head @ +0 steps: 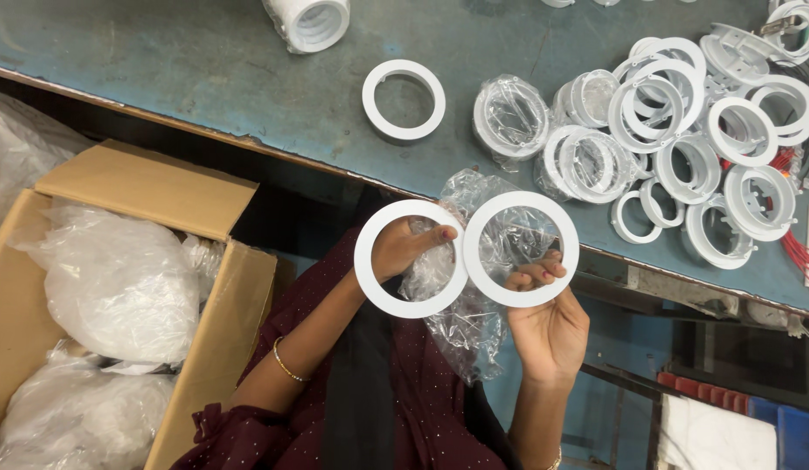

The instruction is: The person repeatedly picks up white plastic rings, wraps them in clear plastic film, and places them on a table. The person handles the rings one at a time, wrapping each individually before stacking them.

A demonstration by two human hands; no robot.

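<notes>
My left hand (403,248) holds a flat white plastic ring (366,270), fingers through its opening. Beside it my right hand (548,326) pinches a second white ring (568,252) at its lower edge. The two rings touch side by side. A crumpled clear plastic bag (464,335) hangs between and behind both hands. Both hands sit just below the near edge of the blue-grey workbench (204,70).
A single white ring (404,99) lies on the bench, with a bagged ring (510,117) and a pile of several white rings (700,148) to the right. A white threaded part (309,22) is at the top. An open cardboard box (222,331) with plastic bags stands at the left.
</notes>
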